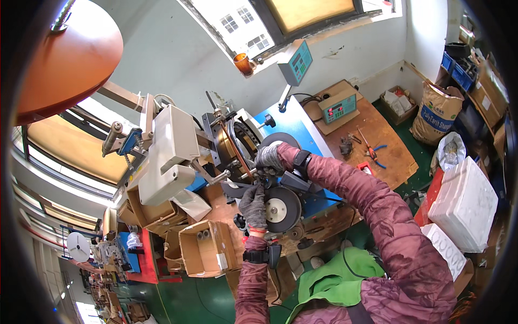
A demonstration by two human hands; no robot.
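Maroon sleeve point(372, 208) closest, right side, runs to a gloved right hand point(268, 159) meeting the gloved left hand point(252, 207) at the blue-topped machine point(294, 123) on the wooden bench point(391, 154), just beside its near dark wheel point(291, 209). Can't tell how tight either hand is or what's pinched. Honestly, I'd keep both steady and well off that wheel's rim.

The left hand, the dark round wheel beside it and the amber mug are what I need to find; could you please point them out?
Left hand point(252, 207): head view, on the back of its grey glove.
Dark round wheel point(281, 210): head view, on its pale hub.
Amber mug point(244, 65): head view, on its body.
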